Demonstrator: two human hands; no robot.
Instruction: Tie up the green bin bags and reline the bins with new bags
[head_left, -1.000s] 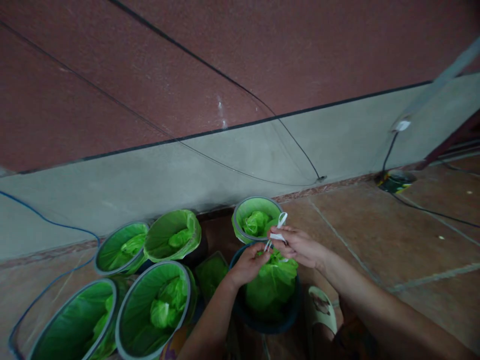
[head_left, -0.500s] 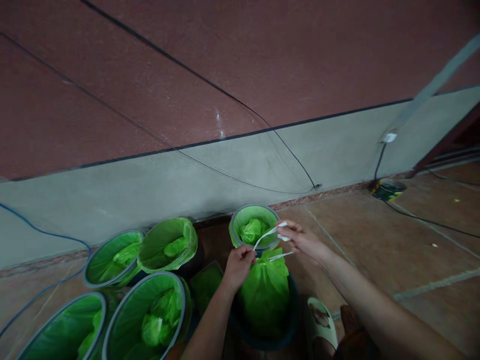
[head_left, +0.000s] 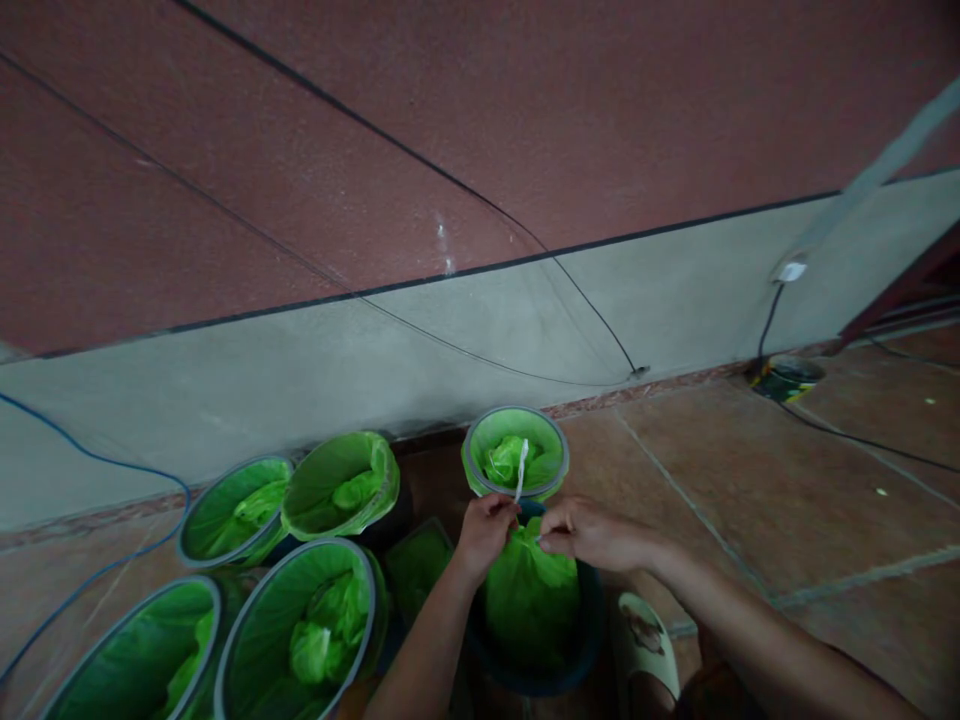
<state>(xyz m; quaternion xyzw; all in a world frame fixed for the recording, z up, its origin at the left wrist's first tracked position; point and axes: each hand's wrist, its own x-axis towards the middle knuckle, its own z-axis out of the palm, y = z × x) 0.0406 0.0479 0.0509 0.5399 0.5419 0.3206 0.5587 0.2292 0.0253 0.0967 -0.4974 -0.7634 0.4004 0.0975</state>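
Observation:
A green drawstring bag (head_left: 531, 600) with a gathered top stands inside a dark blue bin (head_left: 592, 650) in front of me. My left hand (head_left: 486, 532) pinches the white drawstring (head_left: 523, 468) at the left of the bag's mouth, and the string's end sticks up above the fingers. On the other side, my right hand (head_left: 589, 532) is closed on the bag's gathered top edge. A little white shows at its fingertips; whether the string is also in them is hard to tell.
Several green-lined bins stand to the left, among them a grey-rimmed bin (head_left: 225, 650). Another lined bin (head_left: 559, 440) is just beyond my hands, by the wall (head_left: 450, 340). A can (head_left: 787, 378) and cable lie right; a slipper (head_left: 646, 635) is beside the blue bin.
My right hand has let go of the white string's end and come down and left to the bag's top. The string now stands up from my left hand, which stays nearly in place.

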